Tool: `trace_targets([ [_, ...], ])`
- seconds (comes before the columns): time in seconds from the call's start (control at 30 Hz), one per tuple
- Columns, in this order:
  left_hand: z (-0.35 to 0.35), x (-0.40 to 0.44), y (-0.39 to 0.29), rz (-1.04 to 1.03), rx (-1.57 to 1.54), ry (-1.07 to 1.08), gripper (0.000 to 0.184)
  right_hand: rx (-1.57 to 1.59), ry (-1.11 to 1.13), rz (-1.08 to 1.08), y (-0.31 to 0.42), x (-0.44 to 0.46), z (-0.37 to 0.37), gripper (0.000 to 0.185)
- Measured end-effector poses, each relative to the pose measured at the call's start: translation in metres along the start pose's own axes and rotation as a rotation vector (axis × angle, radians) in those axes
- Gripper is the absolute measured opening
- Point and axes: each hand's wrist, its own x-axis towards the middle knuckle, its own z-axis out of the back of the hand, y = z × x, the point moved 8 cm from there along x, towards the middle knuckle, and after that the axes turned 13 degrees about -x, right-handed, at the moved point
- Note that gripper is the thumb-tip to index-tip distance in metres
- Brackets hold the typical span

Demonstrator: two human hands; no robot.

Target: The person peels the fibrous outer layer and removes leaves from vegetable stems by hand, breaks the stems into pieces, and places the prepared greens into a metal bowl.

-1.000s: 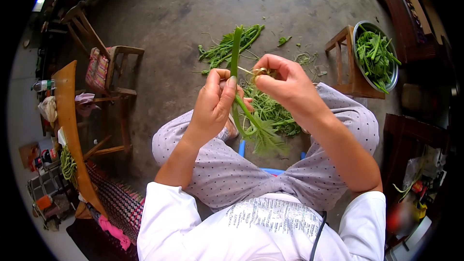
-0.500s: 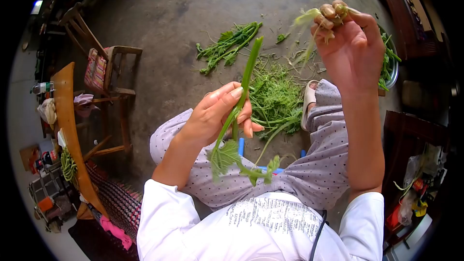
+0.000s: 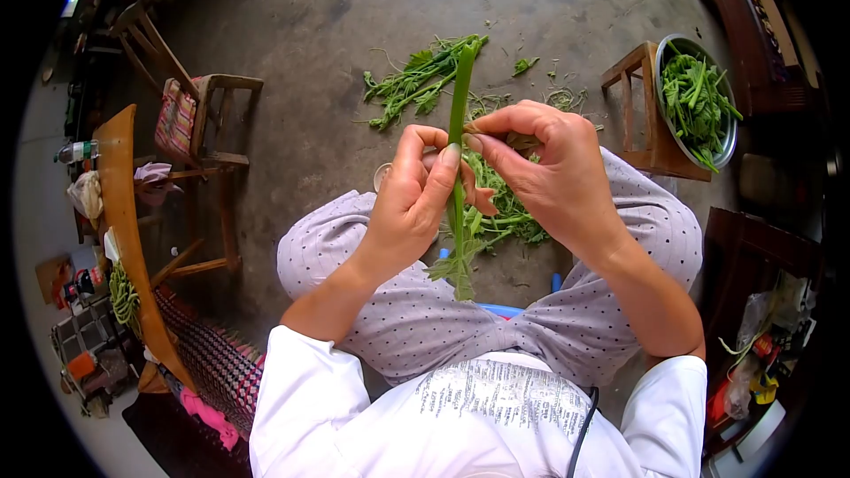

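Upright in my left hand (image 3: 412, 186), between thumb and fingers, is a green leafy stalk (image 3: 461, 93) with a toothed leaf (image 3: 456, 270) hanging at its lower end. My right hand (image 3: 549, 168) pinches at the stalk's right edge with thumb and forefinger; whatever thin strand may lie between the tips is too small to make out. Below both hands, a heap of green peelings and tendrils (image 3: 509, 212) lies on the floor, partly hidden. Farther off is a bunch of leafy stalks (image 3: 421, 80).
At the right, a metal basin (image 3: 730, 146) of greens stands on a wooden stool (image 3: 633, 62). A wooden chair (image 3: 226, 84) and a table edge (image 3: 133, 239) are on the left. Loose scraps (image 3: 524, 65) dot the concrete floor (image 3: 310, 62). Part of a blue seat (image 3: 500, 310) shows between my knees.
My right hand has come down and left from the upper right, where it held pale peelings, to the stalk. The left hand has shifted slightly right, and the stalk stands straighter.
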Motion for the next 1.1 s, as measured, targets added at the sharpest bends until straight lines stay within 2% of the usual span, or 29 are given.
trace_targets([
  [0.5,-0.004,0.0,-0.012,-0.069,0.265,-0.046,0.014,-0.051,-0.063,-0.025,0.003,0.0,-0.005,0.012],
  [0.67,0.003,0.0,-0.001,0.001,0.116,0.021,0.017,-0.141,-0.059,0.043,0.006,0.007,0.008,0.008],
  [0.77,0.0,-0.002,0.003,0.095,-0.016,0.062,0.02,0.293,0.02,-0.162,-0.014,0.019,0.02,0.012],
  [0.8,-0.001,-0.003,0.005,0.151,-0.068,0.076,0.022,0.387,-0.031,-0.15,-0.02,0.024,0.028,0.014],
  [0.87,-0.002,-0.003,0.008,0.178,-0.132,0.116,0.023,0.808,-0.091,-0.142,-0.024,0.033,0.043,0.017],
  [0.9,-0.004,-0.004,0.01,0.205,-0.196,0.153,0.025,0.807,-0.095,-0.142,-0.029,0.037,0.052,0.017],
  [0.97,-0.005,-0.006,0.01,0.231,-0.248,0.169,0.026,1.035,-0.119,-0.043,-0.032,0.043,0.071,0.023],
  [1.07,-0.01,-0.007,0.008,0.264,-0.336,0.163,0.026,0.998,-0.119,-0.023,-0.027,0.04,0.082,0.029],
  [1.1,-0.01,-0.007,0.007,0.272,-0.372,0.142,0.025,0.969,-0.109,-0.076,-0.023,0.038,0.078,0.034],
])
